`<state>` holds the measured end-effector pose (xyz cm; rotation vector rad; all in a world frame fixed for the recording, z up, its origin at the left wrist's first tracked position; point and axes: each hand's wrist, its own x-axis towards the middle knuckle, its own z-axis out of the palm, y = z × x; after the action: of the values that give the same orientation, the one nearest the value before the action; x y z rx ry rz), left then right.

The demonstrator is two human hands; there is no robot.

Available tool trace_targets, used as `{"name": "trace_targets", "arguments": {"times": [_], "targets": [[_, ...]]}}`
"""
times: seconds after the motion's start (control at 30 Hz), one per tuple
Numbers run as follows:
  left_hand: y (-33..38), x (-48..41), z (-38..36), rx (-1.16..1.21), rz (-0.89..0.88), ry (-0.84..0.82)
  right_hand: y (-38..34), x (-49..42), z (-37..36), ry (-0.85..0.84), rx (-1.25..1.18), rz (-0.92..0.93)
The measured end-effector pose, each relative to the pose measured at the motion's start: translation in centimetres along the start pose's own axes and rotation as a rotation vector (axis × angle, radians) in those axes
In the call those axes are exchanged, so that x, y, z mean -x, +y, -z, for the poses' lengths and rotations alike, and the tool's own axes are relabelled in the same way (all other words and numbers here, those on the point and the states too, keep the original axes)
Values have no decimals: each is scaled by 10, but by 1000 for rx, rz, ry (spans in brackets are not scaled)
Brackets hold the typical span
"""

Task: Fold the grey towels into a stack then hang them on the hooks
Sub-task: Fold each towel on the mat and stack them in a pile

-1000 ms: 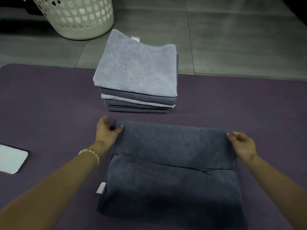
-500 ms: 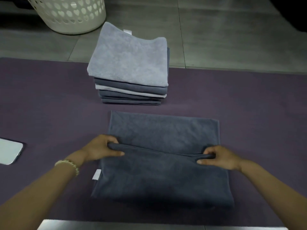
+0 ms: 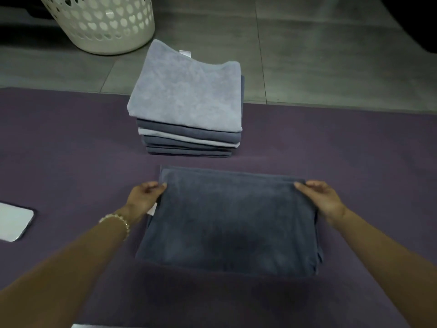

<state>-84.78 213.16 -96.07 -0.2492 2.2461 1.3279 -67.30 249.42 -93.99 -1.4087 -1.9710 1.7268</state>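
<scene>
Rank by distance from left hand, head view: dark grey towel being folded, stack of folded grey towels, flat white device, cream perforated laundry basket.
1. Dark grey towel: the left hand pinches its far-left corner.
2. Stack of folded grey towels: just ahead, on the purple mat.
3. Flat white device: far left on the mat.
4. Cream perforated laundry basket: beyond the mat, ahead-left.

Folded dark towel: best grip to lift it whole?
Grip the dark towel at its left and right edges, one hand from each side, reaching under all layers. It lies flat and layered, loose ends along the far edge where the left hand and right hand pinch its corners; a single pinch would likely unfold it.
</scene>
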Motion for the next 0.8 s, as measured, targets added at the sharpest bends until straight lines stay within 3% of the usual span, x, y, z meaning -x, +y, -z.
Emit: {"name": "trace_targets", "arguments": {"times": [0.13,0.27,0.43,0.57,0.73,0.8], "targets": [[-12,-11,-5,-85,-19,64,33,-3,-9,139,-194,-43],[-10,-14,-9,-143,-84,115,56,6,1,148,-163,-68],[-3,-4,-16,-72,-319,211,41,9,11,158,-123,141],[11,-8,-17,-18,-310,255,25,-7,7,181,-87,189],[13,-7,-22,-285,-89,343,24,-8,5,135,-13,117],[12,17,-36,-446,-300,404,21,9,15,159,91,184]]}}
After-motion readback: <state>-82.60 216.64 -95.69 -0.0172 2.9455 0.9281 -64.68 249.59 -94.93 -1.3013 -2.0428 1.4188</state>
